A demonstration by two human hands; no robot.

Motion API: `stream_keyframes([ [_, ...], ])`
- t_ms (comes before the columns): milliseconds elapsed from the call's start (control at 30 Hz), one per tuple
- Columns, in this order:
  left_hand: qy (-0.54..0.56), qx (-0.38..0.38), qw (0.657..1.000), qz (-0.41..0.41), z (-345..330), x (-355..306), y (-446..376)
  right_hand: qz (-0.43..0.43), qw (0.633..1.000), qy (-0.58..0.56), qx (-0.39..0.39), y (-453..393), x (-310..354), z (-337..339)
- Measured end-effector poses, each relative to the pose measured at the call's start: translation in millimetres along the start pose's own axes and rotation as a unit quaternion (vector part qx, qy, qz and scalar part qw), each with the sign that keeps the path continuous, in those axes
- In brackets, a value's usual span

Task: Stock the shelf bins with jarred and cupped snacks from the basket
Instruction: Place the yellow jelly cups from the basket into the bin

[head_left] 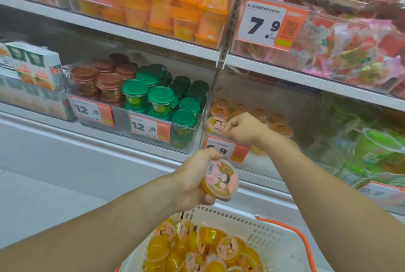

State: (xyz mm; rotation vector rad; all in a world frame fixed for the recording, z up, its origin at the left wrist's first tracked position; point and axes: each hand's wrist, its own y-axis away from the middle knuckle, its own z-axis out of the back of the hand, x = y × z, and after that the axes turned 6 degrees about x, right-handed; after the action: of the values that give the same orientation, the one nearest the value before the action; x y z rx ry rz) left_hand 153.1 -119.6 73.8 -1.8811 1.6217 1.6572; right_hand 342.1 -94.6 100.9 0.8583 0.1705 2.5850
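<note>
My left hand (pixel 197 180) grips a yellow jelly cup (pixel 221 178) with a pink cartoon lid, held above the white basket (pixel 274 236). Several more such cups (pixel 197 249) fill that basket. My right hand (pixel 245 129) reaches into the clear shelf bin (pixel 228 148) with the 6.9 price tag, its fingers pinching the lid edge of a jelly cup (pixel 215 124) that stands at the bin's front left. Other cups of the same kind (pixel 258 113) lie behind it in the bin.
Left of that bin stands a bin of green-lidded jars (pixel 162 98) and brown-lidded jars (pixel 103 78). Orange cups (pixel 171 4) fill the shelf above. Bagged snacks (pixel 350 52) sit upper right, green cups (pixel 377 146) at right. The basket has an orange handle (pixel 293 234).
</note>
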Motion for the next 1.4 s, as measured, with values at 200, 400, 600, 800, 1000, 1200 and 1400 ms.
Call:
stream_keyframes([
  [200, 0.018, 0.009, 1.0, -0.01, 1, 1, -3, 0.028, 1.0, -0.009, -0.002, 11, -2, 7],
  [400, 0.027, 0.034, 0.996, -0.084, 0, -4, -5, 0.172, 0.982, -0.045, -0.059, 68, -1, 21],
  [600, 0.005, 0.063, 0.985, -0.163, -10, -10, -7, 0.136, 0.974, -0.168, 0.071, 111, -27, 15],
  [800, -0.192, -0.06, 0.948, -0.246, -24, -6, -9, 0.107, 0.942, -0.315, 0.043, 122, -41, -3],
  [1000, -0.504, -0.11, 0.778, -0.358, -9, -11, -5, 0.159, 0.96, -0.165, -0.164, 114, -45, 25],
  [1200, -0.721, -0.185, 0.591, -0.311, 16, -7, -29, 0.119, 0.958, -0.049, -0.256, 79, -61, 29],
  [1400, -0.762, -0.231, 0.526, -0.3, 20, -6, -40, 0.066, 0.986, 0.027, -0.15, 61, -65, 27],
])
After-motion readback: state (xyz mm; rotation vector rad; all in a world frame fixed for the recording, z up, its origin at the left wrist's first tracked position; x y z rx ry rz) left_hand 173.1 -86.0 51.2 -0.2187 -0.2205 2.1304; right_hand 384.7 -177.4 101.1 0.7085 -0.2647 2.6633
